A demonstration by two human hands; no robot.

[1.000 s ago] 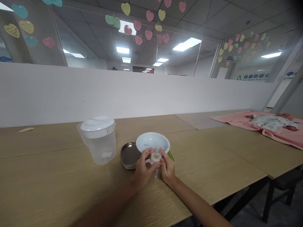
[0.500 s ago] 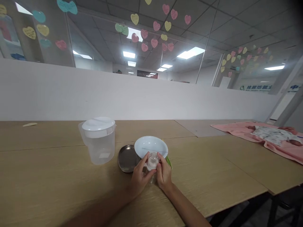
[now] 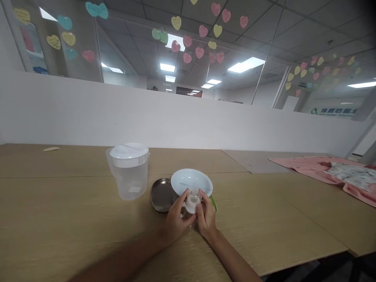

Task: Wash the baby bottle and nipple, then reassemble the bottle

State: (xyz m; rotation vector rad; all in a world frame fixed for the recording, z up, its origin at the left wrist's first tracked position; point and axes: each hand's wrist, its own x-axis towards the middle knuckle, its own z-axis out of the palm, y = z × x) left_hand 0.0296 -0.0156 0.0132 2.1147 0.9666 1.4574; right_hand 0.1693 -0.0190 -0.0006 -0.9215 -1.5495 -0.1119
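A baby bottle (image 3: 193, 200) with a clear cap over a white collar stands between my hands. My left hand (image 3: 178, 213) closes on its left side, thumb across the front. From the right, my right hand (image 3: 206, 215) grips it, with fingers at the cap and thumb by the collar. The lower part of the bottle is mostly hidden by my hands. Just behind it sits a white bowl (image 3: 188, 178) with a thin stick-like thing in it. A metal tray (image 3: 161, 196) lies left of the bowl, and something green (image 3: 214, 203) shows at the bowl's right.
A clear plastic pitcher (image 3: 132, 176) with a white lid stands to the left. At the far right a pink cloth (image 3: 305, 167) lies under patterned fabric. A small pale flat piece (image 3: 51, 149) is at the back left. A white wall (image 3: 176, 121) bounds the table behind.
The view has turned slightly left, so everything sits farther right in the picture. Both hands stay on the bottle, with hardly any change in grip.
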